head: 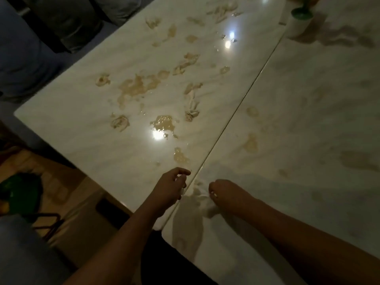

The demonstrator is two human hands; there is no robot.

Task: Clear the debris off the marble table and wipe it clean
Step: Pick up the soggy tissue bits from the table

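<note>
**Q:** Location of the work surface?

**A:** The marble table point(72, 112) fills the frame from lower centre to the top edge. A seam point(236, 112) runs diagonally from lower centre to upper right and splits it into two slabs.

**Q:** Location of the debris?

**A:** Soggy tissue scraps point(187, 62) lie scattered over the left slab, from mid-frame to the top centre. A yellowish puddle point(163, 123) sits at centre frame, beside a bright light reflection. Fainter stains mark the right slab.

**Q:** State of the hands?

**A:** Both are at lower centre, one on each side of the seam. The right hand point(225, 194) is clenched, with its fingertips pinching a crumpled pale tissue piece point(198, 192) that lies on the seam. The left hand point(170, 188) has its fingers curled towards the same piece. Whether it grips the piece cannot be told.

**Q:** Other items?

**A:** A white container with a green top point(298, 25) stands upright at the upper right, just right of the seam. Dark cushions point(61, 21) are at the upper left, off the table.
</note>
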